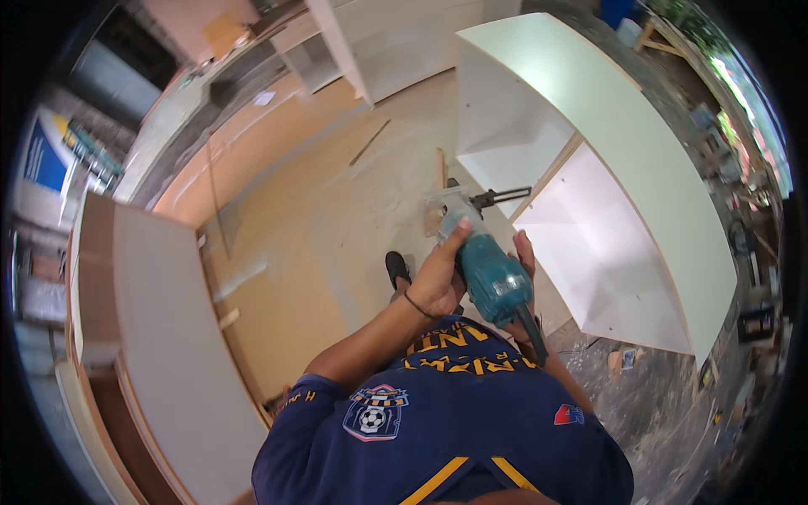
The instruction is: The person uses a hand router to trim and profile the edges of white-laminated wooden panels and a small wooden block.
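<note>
A teal trim router (495,273) with a clear base and a black side guide (502,196) is in front of my chest, its black cord end toward me. My left hand (439,276) is closed round its left side, the thumb up by the base. On the other side my right hand (524,252) supports the body; its fingertips show, while the rest is hidden behind the tool. Close by on the right lies a white cabinet carcass (589,93), open-fronted with a divider (551,178). The guide's tip reaches near that divider.
A large brown board (295,210) covers the floor ahead, with a thin strip (370,141) on it. White panels (181,311) stand at the left. More white cabinets (404,42) stand at the far side. My shoe (397,269) is below the router.
</note>
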A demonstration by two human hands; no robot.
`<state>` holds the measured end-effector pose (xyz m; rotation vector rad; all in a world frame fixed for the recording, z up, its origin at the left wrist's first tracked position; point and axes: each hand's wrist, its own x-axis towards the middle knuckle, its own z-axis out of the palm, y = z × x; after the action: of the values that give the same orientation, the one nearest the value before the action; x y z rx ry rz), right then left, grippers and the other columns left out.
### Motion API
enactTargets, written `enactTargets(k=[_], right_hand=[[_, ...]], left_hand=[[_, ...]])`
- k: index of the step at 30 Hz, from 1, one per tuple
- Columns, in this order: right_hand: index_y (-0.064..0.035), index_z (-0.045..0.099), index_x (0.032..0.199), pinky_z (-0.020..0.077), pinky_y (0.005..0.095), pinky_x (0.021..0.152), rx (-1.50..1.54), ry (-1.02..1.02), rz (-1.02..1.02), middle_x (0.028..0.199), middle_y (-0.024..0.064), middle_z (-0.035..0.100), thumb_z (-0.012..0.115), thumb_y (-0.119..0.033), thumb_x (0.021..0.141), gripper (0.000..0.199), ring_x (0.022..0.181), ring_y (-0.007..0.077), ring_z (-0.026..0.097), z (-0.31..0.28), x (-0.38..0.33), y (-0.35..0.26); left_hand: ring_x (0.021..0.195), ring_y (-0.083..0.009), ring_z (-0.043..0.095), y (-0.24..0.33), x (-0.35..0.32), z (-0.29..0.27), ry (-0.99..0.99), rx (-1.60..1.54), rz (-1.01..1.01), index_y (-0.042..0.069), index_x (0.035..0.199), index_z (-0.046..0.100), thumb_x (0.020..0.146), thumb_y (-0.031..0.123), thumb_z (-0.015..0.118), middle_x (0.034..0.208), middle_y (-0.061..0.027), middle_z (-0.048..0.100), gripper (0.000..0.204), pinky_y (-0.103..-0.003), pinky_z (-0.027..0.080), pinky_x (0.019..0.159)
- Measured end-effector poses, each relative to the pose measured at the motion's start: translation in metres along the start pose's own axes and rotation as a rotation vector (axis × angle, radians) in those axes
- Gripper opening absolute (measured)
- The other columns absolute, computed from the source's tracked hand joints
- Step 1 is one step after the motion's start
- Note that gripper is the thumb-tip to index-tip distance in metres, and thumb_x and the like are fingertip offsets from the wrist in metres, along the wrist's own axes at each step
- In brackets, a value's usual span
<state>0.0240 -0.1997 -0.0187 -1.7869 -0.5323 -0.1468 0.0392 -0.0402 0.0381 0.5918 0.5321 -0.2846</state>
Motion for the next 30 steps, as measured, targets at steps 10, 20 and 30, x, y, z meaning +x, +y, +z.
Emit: enactTargets(k=[10,20,30], right_hand=[[-0.0057,0.057,0.123,0.0203,0.0526,0.118,-0.130,0.256,-0.185,0.146,0.0188,0.044,0.082,-0.025,0.074,0.058,0.144,0.0409,0.026,0.042,0.155,0.003],[-0.0004,0.058,0.120,0.0449,0.0392,0.104,-0.018,0.686,0.002,0.131,0.0174,0.055,0.087,-0.023,0.068,0.064,0.124,0.0292,0.054,0.041,0.269,0.052],[-0.0021,0.057,0.123,0.0493,0.0347,0.097,-0.115,0.947,0.156,0.128,0.0127,0.057,0.083,-0.016,0.074,0.058,0.117,0.0222,0.058,0.051,0.379,0.134]], left_hand=[[0.128,-0.0247,0.048,0.176,0.092,0.002,-0.601,0.495,-0.653,0.004,0.145,0.037,0.102,0.048,0.042,0.140,-0.0107,0.050,0.061,-0.042,0.037,0.107],[0.115,-0.0220,0.056,0.277,0.265,0.118,-1.135,1.655,-0.382,-0.002,0.137,0.045,0.092,0.037,0.066,0.123,-0.0160,0.060,0.064,-0.029,0.041,0.099],[0.119,-0.0373,0.051,0.280,0.370,0.246,-1.752,1.186,0.560,0.007,0.133,0.048,0.060,0.034,0.086,0.128,-0.0179,0.050,0.086,-0.052,0.039,0.102]])
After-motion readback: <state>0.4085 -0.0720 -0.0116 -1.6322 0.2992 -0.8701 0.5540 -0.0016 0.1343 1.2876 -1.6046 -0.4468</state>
